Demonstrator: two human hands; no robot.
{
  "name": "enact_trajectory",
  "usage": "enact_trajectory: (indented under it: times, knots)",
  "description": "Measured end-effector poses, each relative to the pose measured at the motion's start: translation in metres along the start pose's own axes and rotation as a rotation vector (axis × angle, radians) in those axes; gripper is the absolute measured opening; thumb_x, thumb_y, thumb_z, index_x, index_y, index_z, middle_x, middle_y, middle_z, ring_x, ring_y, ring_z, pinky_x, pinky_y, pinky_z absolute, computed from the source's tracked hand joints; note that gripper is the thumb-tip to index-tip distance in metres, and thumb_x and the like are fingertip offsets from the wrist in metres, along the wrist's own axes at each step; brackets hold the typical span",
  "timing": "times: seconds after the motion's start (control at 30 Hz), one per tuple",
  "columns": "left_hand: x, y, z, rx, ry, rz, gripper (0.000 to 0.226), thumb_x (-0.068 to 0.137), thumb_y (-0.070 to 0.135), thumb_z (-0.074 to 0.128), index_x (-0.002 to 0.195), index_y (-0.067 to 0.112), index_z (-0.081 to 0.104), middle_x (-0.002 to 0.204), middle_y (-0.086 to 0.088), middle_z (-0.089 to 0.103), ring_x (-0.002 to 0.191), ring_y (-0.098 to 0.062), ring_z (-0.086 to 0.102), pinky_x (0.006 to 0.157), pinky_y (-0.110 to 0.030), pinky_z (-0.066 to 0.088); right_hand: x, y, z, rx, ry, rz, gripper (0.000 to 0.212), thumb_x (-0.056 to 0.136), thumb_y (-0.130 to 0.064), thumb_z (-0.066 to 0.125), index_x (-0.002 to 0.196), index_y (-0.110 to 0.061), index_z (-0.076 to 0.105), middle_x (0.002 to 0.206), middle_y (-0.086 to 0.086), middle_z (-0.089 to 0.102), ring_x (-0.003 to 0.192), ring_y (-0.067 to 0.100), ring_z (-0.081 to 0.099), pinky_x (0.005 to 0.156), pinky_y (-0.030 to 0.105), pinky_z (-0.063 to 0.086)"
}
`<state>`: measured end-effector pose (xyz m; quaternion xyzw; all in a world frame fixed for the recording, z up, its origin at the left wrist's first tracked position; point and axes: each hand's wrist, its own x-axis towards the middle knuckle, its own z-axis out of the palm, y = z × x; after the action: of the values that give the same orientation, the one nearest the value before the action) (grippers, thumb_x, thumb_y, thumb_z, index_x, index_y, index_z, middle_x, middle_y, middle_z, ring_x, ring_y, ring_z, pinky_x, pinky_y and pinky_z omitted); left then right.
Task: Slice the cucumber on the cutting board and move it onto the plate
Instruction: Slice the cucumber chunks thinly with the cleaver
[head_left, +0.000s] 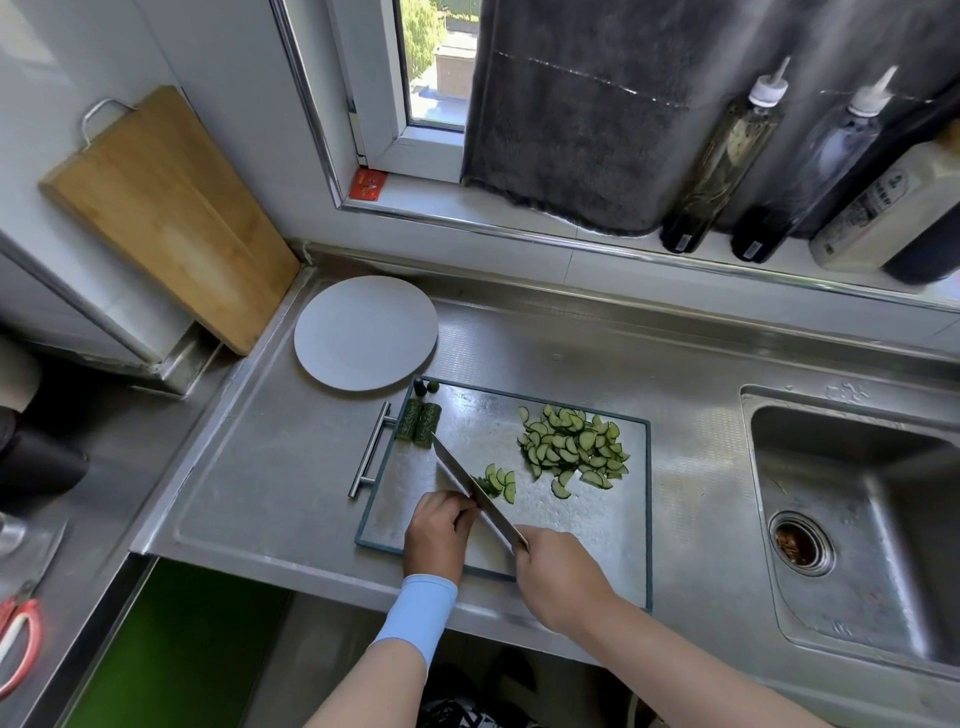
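The right hand (561, 577) grasps the knife (478, 491) by its handle, with the blade angled far-left across the cutting board (647, 519). The left hand (439, 530), fingers curled, steadies the cucumber piece against the blade. That piece is mostly hidden. Fresh slices (501, 483) fall right of the blade, and the main pile (571, 447) lies far-right, away from the cut. Uncut lengths (418, 423) wait at the far-left corner, just beside the plate (366, 332), so the transfer is judged short.

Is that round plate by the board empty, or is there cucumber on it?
Empty. The plate shows a bare pale surface; the cucumber slices all lie on the cutting board.
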<state>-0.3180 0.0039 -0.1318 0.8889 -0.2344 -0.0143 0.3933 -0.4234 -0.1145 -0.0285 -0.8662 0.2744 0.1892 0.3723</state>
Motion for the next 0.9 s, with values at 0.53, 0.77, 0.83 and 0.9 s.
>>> enact_trajectory:
  times: [0.53,0.77,0.83,0.9]
  knots:
    - [0.002,0.006,-0.004,0.035,-0.032,0.055,0.015,0.075,0.004,0.076,0.081,0.016,0.07,0.081,0.006,0.061,0.081,-0.012,0.053,0.074,-0.014,0.042,0.018,0.006,-0.011,0.11,0.017,0.063,0.029,0.1,-0.027,0.044,0.073,-0.032,0.053,0.07,-0.007,0.06,0.065,0.016,0.057,0.059,0.03,0.043]
    - [0.043,0.041,0.009,0.094,-0.261,-0.111,0.004,0.087,0.018,0.066,0.091,0.018,0.068,0.094,0.002,0.06,0.094,-0.016,0.051,0.081,-0.022,0.041,0.024,0.022,-0.048,0.078,0.082,0.042,0.032,0.102,-0.029,0.044,0.071,-0.029,0.053,0.074,-0.001,0.063,0.067,0.018,0.054,0.057,0.03,0.038]
    - [0.056,0.048,0.015,0.097,-0.357,-0.175,0.01,0.087,0.021,0.066,0.096,0.022,0.07,0.099,0.002,0.063,0.093,-0.017,0.058,0.084,-0.026,0.047,0.021,0.023,-0.06,0.047,0.116,0.011,0.033,0.103,-0.029,0.043,0.072,-0.023,0.053,0.068,-0.004,0.06,0.061,0.016,0.05,0.055,0.029,0.034]
    - [0.064,0.052,0.014,0.059,-0.398,-0.263,0.016,0.087,0.02,0.064,0.101,0.025,0.07,0.101,0.004,0.067,0.092,-0.017,0.062,0.083,-0.025,0.048,0.017,0.027,-0.07,0.004,0.147,-0.013,0.029,0.102,-0.027,0.041,0.078,-0.02,0.054,0.062,-0.005,0.056,0.057,0.015,0.048,0.051,0.029,0.032]
